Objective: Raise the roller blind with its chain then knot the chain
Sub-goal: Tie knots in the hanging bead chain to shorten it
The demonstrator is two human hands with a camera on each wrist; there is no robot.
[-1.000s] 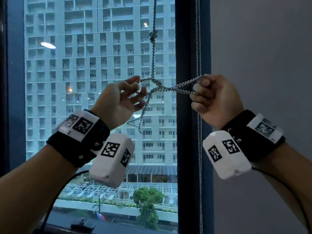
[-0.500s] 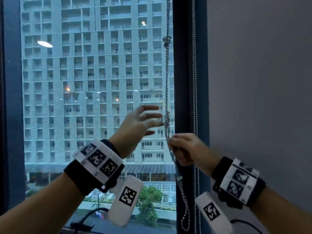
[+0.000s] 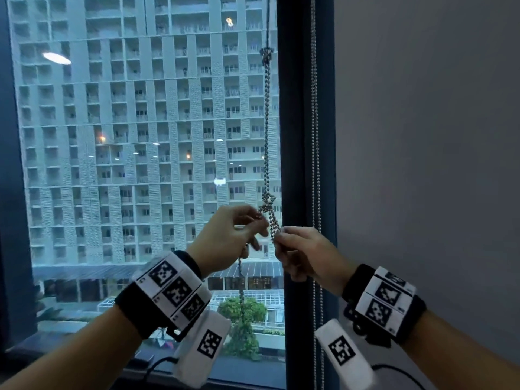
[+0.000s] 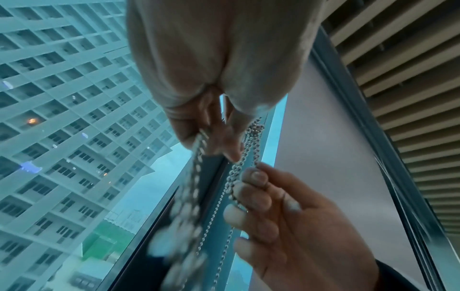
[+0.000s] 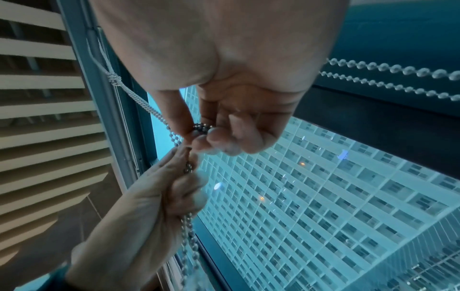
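Presently, entries as follows.

Chain (image 3: 266, 136): doubled bead chain hanging in front of the window (image 3: 140, 136), close beside the dark frame (image 3: 292, 136); held taut, likely so a new knot can be drawn tight.
Upper knot (image 3: 266, 55): a finished knot high on the doubled strands (well above the hands).
Lower knot (image 3: 268, 204): loose tangle of loops just above both hands, not yet cinched by the look of it.
Left hand (image 3: 228, 237): raised at the chain's left, wrist bent up; thumb and fingers (image 4: 232, 152) pinch a strand at the lower knot, the slack tail dropping below the palm.
Right hand (image 3: 305, 254): just right of the left hand, nearly touching it; fingers (image 5: 219, 135) curled and pinching a bunch of beads below the knot, seemingly the anchor against which the left pulls.
Second chain (image 3: 316, 164): a separate pair of strands hanging against the frame, untouched.
Roller blind: not in the head view; window glass uncovered, so judged raised.
Stage: knotting, tightening still due.
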